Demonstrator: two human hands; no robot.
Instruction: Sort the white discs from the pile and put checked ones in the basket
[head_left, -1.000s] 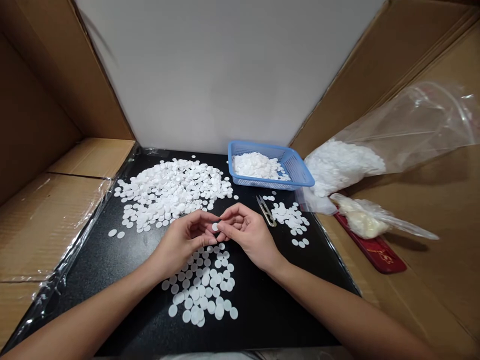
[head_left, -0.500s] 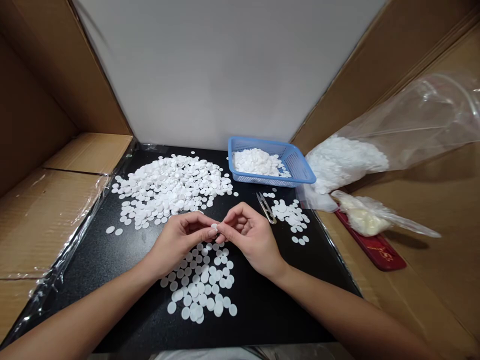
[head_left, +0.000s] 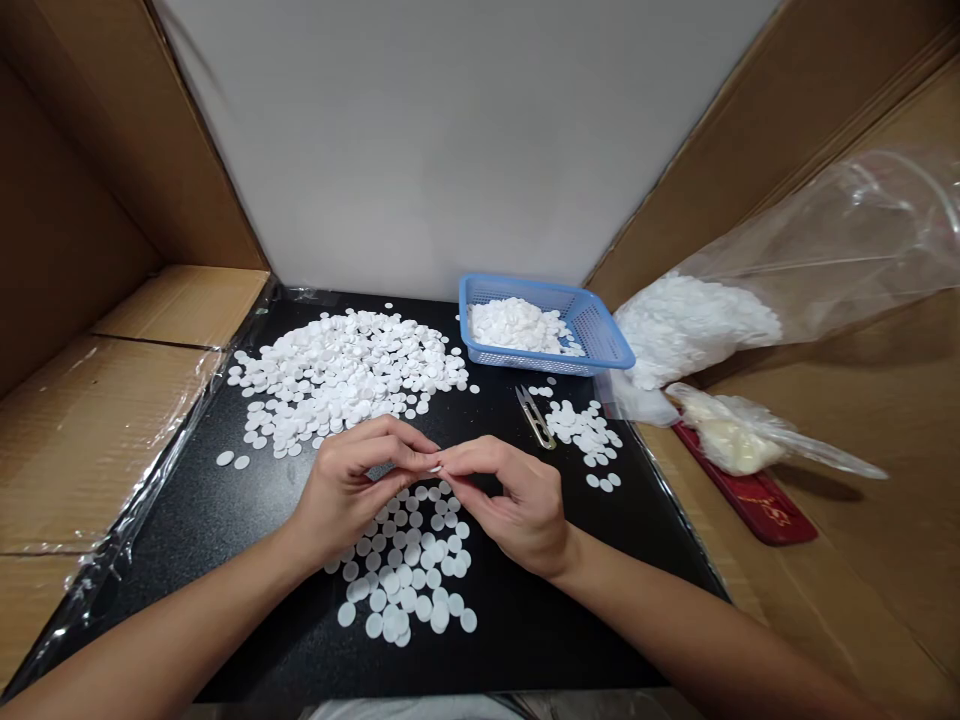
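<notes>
Between my fingertips is a small white disc [head_left: 435,468], seen nearly edge-on. My left hand [head_left: 360,480] pinches it from the left. Meeting it there, my right hand [head_left: 517,500] is closed with thumb and forefinger at the disc's other edge. Below both hands lies a loose spread of white discs [head_left: 409,575] on the black table. Beyond my left hand rises a large heap of white discs [head_left: 352,365]. A pair of thread snips [head_left: 535,418] rests past my right hand, beside a smaller group of discs [head_left: 585,430].
A blue plastic basket [head_left: 600,345] with white discs stands at the back. To the right are a clear bag of white discs [head_left: 690,325], a small bag with pale yellow contents [head_left: 731,435] and a red flat case [head_left: 772,505]. Cardboard walls [head_left: 97,130] flank the black table [head_left: 247,590].
My right hand's fingers have straightened and turned over the disc, its knuckles now uppermost. The disc has tilted from face-on to nearly edge-on. The view has shifted slightly.
</notes>
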